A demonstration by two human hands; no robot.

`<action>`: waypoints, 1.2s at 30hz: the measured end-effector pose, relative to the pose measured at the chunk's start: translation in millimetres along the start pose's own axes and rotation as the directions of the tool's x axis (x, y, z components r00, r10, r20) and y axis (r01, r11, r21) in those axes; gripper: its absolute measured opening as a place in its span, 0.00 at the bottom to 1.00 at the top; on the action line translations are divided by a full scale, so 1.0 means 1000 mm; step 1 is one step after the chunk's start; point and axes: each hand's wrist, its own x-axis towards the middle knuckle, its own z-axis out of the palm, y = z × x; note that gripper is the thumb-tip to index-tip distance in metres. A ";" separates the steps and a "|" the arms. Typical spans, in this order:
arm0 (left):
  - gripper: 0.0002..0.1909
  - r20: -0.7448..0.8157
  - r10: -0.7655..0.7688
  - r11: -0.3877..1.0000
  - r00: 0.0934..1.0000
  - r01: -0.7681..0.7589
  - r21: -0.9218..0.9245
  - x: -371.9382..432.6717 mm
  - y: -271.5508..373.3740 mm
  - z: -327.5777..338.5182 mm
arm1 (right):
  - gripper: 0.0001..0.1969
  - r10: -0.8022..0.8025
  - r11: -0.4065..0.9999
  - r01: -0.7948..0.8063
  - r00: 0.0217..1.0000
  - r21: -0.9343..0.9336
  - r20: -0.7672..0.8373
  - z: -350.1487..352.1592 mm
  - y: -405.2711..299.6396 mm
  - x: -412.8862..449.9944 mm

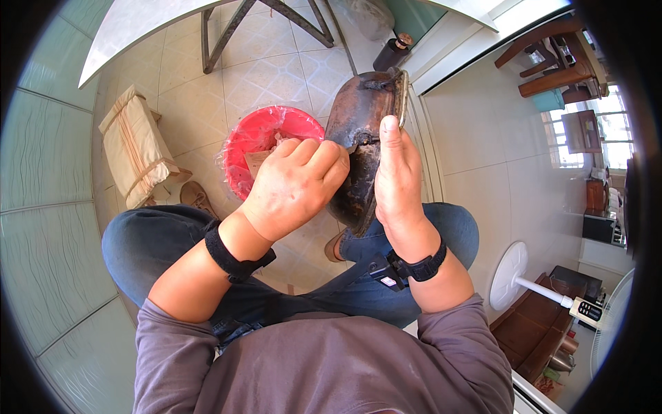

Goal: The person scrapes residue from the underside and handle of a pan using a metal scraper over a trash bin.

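A blackened, rusty-brown metal pot (357, 171) is tilted on its side above the floor, with its rim to the right and its scorched outside facing left. My right hand (401, 176) holds it at the rim, thumb up; the other fingers are mostly hidden. My left hand (302, 186) is curled against the pot's outer wall, near a dark lug or handle mount. A small, thin greyish edge shows by its fingertips; the rest is hidden in the fist. Partly under my left hand stands a red plastic bin (235, 139), lined with clear film and holding scraps.
A low stool with a cloth cover (137, 145) stands at left. A white table (124, 31) with metal legs is ahead, and a dark bottle (391, 53) stands behind the pot. A door track runs along the right, beyond it a white fan (543, 290) and wooden furniture.
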 end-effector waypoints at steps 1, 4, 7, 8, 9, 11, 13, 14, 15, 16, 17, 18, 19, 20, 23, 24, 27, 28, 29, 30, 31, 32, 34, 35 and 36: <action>0.17 0.000 0.001 1.000 1.000 -0.001 0.000 -0.001 0.001 -0.001 | 0.22 -0.007 1.000 0.007 1.000 -0.006 0.006 0.000 0.001 0.000; 0.17 0.016 0.014 0.998 1.000 -0.015 0.059 -0.002 0.001 -0.001 | 0.23 -0.013 1.000 0.013 1.000 -0.018 0.010 0.000 0.001 0.001; 0.16 -0.021 -0.013 0.999 1.000 0.014 0.039 -0.001 0.000 -0.002 | 0.23 -0.011 1.000 0.011 1.000 -0.025 0.009 0.000 0.000 0.001; 0.16 -0.037 -0.030 1.000 0.999 0.030 -0.001 0.000 0.000 -0.001 | 0.23 -0.009 1.000 0.010 1.000 -0.028 0.011 0.000 0.000 0.001; 0.16 -0.051 -0.047 0.998 0.998 0.045 -0.041 0.000 0.001 -0.002 | 0.23 -0.009 1.000 0.009 1.000 -0.028 0.012 -0.001 0.001 0.001; 0.15 -0.050 -0.100 0.990 0.994 0.095 -0.105 0.000 0.000 0.002 | 0.23 0.035 0.999 -0.035 0.999 -0.004 0.014 -0.003 0.005 0.001; 0.14 -0.047 -0.154 0.975 0.987 0.144 -0.167 -0.004 -0.002 0.010 | 0.23 0.023 1.000 -0.023 1.000 0.002 0.012 -0.002 0.007 0.001; 0.12 -0.040 -0.266 0.933 0.963 0.247 -0.260 -0.007 -0.003 0.015 | 0.23 0.017 1.000 -0.017 1.000 0.005 0.011 -0.001 0.006 0.001; 0.10 -0.020 -0.373 0.872 0.928 0.343 -0.349 -0.009 -0.005 0.017 | 0.23 0.012 1.000 -0.012 1.000 0.008 0.010 0.000 0.007 0.002; 0.07 -0.016 -0.412 0.831 0.911 0.369 -0.417 -0.009 -0.005 0.018 | 0.22 0.019 0.999 -0.020 1.000 0.032 0.007 0.002 0.006 0.001; 0.07 -0.016 -0.414 0.831 0.910 0.370 -0.415 -0.009 -0.005 0.018 | 0.22 0.024 0.999 -0.024 1.000 0.045 0.007 0.002 0.005 0.001; 0.06 0.013 -0.486 0.738 0.874 0.418 -0.530 -0.008 -0.003 0.018 | 0.22 0.028 0.998 -0.028 1.000 0.055 0.004 0.002 0.005 0.000; 0.06 0.053 -0.550 0.627 0.833 0.454 -0.633 -0.006 -0.002 0.019 | 0.22 0.036 0.998 -0.036 0.999 0.042 0.009 0.000 0.005 0.000; 0.06 0.053 -0.550 0.626 0.833 0.454 -0.634 -0.004 0.001 0.021 | 0.22 0.043 0.999 -0.044 0.999 0.029 0.013 -0.001 0.005 -0.001; 0.06 0.168 -0.608 0.420 0.776 0.494 -0.761 -0.003 0.007 0.026 | 0.23 0.055 0.998 -0.056 0.998 0.042 0.027 0.002 0.004 -0.003; 0.06 0.205 -0.617 0.390 0.760 0.521 -0.759 -0.002 0.009 0.025 | 0.23 0.055 0.998 -0.056 0.998 0.040 0.027 0.002 0.003 -0.004; 0.06 0.217 -0.632 0.429 0.744 0.569 -0.701 -0.006 0.011 0.026 | 0.23 0.045 0.998 -0.046 0.999 0.044 0.023 0.003 0.003 -0.005; 0.06 0.192 -0.638 0.495 0.746 0.588 -0.640 -0.008 0.011 0.026 | 0.23 0.043 0.998 -0.044 0.998 0.036 0.037 0.002 0.005 -0.005; 0.06 0.192 -0.637 0.495 0.746 0.587 -0.640 -0.009 0.010 0.025 | 0.24 0.040 0.999 -0.042 0.998 0.029 0.051 0.001 0.006 -0.005; 0.05 0.266 -0.666 0.416 0.697 0.643 -0.643 -0.010 0.009 0.024 | 0.24 0.039 0.999 -0.041 0.998 0.031 0.054 0.001 0.005 -0.005; 0.05 0.340 -0.687 0.333 0.642 0.694 -0.638 -0.011 0.008 0.023 | 0.24 0.037 0.999 -0.038 0.998 0.014 0.056 0.002 0.004 -0.006; 0.05 0.339 -0.689 0.334 0.641 0.695 -0.637 -0.010 0.010 0.023 | 0.24 0.035 0.999 -0.035 0.998 -0.004 0.058 0.003 0.004 -0.007; 0.04 0.212 -0.687 0.350 0.695 0.572 -0.742 -0.006 0.016 0.026 | 0.24 0.024 1.000 -0.023 0.997 -0.013 0.069 0.001 0.007 -0.008; 0.04 0.213 -0.687 0.350 0.695 0.573 -0.742 -0.004 0.017 0.026 | 0.25 0.012 1.000 -0.010 0.997 -0.023 0.081 0.001 0.009 -0.008; 0.04 0.219 -0.671 0.361 0.708 0.570 -0.738 0.000 0.017 0.025 | 0.25 0.013 1.000 -0.011 0.997 -0.025 0.083 0.000 0.009 -0.009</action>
